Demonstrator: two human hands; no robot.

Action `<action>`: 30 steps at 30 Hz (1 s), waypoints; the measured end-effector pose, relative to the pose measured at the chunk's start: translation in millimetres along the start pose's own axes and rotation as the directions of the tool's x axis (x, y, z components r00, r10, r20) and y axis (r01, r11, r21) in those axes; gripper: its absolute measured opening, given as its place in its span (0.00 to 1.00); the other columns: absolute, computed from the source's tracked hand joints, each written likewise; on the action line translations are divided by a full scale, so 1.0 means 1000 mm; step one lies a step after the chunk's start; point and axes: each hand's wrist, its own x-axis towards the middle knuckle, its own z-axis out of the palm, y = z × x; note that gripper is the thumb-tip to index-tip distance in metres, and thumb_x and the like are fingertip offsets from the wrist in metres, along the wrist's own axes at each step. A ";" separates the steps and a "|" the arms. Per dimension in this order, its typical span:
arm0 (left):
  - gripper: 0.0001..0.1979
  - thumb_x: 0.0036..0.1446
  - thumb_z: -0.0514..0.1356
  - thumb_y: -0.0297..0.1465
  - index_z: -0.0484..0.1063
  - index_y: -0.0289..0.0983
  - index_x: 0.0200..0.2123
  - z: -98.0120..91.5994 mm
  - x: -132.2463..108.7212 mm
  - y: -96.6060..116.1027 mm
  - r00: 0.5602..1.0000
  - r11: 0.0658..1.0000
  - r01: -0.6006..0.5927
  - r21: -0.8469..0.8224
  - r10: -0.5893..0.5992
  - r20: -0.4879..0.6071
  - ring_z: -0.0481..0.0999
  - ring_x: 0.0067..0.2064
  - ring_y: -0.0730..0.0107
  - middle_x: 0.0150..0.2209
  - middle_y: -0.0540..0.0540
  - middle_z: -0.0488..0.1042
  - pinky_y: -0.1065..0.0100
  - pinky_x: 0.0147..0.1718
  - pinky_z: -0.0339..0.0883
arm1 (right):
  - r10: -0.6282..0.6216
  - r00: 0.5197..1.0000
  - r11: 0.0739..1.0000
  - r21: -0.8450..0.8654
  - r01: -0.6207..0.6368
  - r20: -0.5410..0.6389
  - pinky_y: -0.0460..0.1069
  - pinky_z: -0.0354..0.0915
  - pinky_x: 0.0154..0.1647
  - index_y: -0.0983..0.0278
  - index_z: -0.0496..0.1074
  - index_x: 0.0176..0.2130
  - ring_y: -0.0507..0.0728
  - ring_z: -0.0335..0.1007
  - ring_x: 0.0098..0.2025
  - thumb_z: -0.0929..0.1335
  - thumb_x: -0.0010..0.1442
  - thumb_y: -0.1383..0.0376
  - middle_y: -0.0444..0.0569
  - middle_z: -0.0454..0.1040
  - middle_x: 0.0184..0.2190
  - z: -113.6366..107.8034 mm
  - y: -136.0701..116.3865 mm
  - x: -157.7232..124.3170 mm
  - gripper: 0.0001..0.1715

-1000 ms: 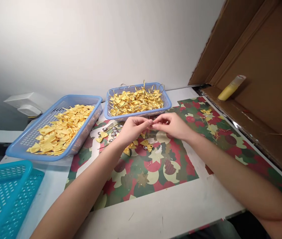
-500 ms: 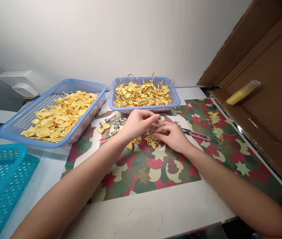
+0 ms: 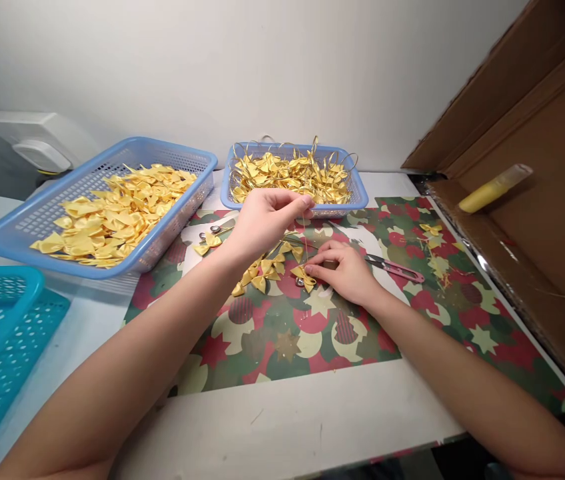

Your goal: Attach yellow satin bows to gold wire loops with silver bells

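Between thumb and fingers, my left hand (image 3: pixel 272 217) pinches a thin gold cord (image 3: pixel 305 233). The cord runs straight down to a yellow ribbon bow (image 3: pixel 308 280) with a small silver bell (image 3: pixel 300 282) at its side. My right hand (image 3: pixel 343 270) is closed at the top of this bow, its fingertips where cord and ribbon meet. More yellow bows (image 3: pixel 267 268) lie just left of it on the patterned sheet (image 3: pixel 287 347). Another bow (image 3: pixel 207 244) and silver bells (image 3: pixel 212 233) are partly hidden behind my left hand and forearm.
Two blue baskets stand behind: the left basket (image 3: pixel 107 272) with loose bows, the right basket (image 3: pixel 295 208) with corded bows. A teal basket (image 3: pixel 7 333) is at left. Pink-handled snips (image 3: pixel 397 269) lie beside my right hand. A cardboard wall (image 3: pixel 527 133) and yellow tube (image 3: pixel 495 189) are at right.
My left hand has risen and moved slightly left, drawing the cord out straight above the bow. My right hand stays by the bow. The camera view has shifted a little.
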 end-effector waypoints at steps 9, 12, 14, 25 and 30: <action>0.13 0.57 0.62 0.38 0.79 0.35 0.27 -0.015 0.006 0.001 0.998 0.998 -0.056 0.016 0.056 0.004 0.69 0.24 0.76 0.24 0.47 0.75 0.72 0.22 0.59 | -0.018 1.000 0.999 -0.048 0.018 -0.008 0.55 0.61 0.46 0.57 0.82 0.31 0.60 0.67 0.42 0.74 0.54 0.63 0.48 0.72 0.34 0.002 0.000 -0.003 0.03; 0.14 0.57 0.62 0.39 0.79 0.35 0.27 -0.013 0.005 0.001 0.998 0.999 -0.021 0.042 0.018 0.062 0.71 0.25 0.76 0.26 0.46 0.77 0.73 0.22 0.60 | -0.004 1.000 1.000 0.007 0.004 0.016 0.54 0.61 0.45 0.59 0.81 0.31 0.59 0.68 0.41 0.72 0.54 0.62 0.49 0.73 0.35 -0.004 -0.002 -0.001 0.05; 0.14 0.57 0.61 0.39 0.79 0.35 0.27 -0.012 0.005 0.000 0.997 0.999 -0.023 0.043 0.020 0.074 0.71 0.25 0.76 0.28 0.45 0.78 0.73 0.22 0.61 | 0.023 0.999 0.997 0.070 -0.025 0.037 0.52 0.63 0.40 0.61 0.81 0.32 0.57 0.68 0.38 0.70 0.56 0.61 0.49 0.73 0.35 -0.009 -0.003 0.000 0.09; 0.14 0.58 0.61 0.39 0.79 0.35 0.29 -0.008 0.000 0.007 0.993 0.998 -0.048 -0.046 0.053 0.104 0.75 0.28 0.73 0.26 0.46 0.77 0.73 0.22 0.61 | 0.035 0.999 0.999 0.032 -0.035 0.006 0.52 0.62 0.38 0.62 0.80 0.30 0.57 0.68 0.37 0.71 0.55 0.61 0.49 0.73 0.34 -0.005 -0.005 -0.002 0.08; 0.13 0.59 0.60 0.38 0.79 0.34 0.31 -0.005 -0.005 0.017 0.989 0.997 -0.007 -0.079 0.018 0.145 0.76 0.28 0.75 0.30 0.45 0.79 0.74 0.25 0.66 | 0.015 1.000 0.999 0.036 -0.016 0.014 0.53 0.61 0.42 0.62 0.79 0.30 0.57 0.69 0.39 0.72 0.53 0.63 0.48 0.73 0.35 -0.002 -0.005 -0.003 0.05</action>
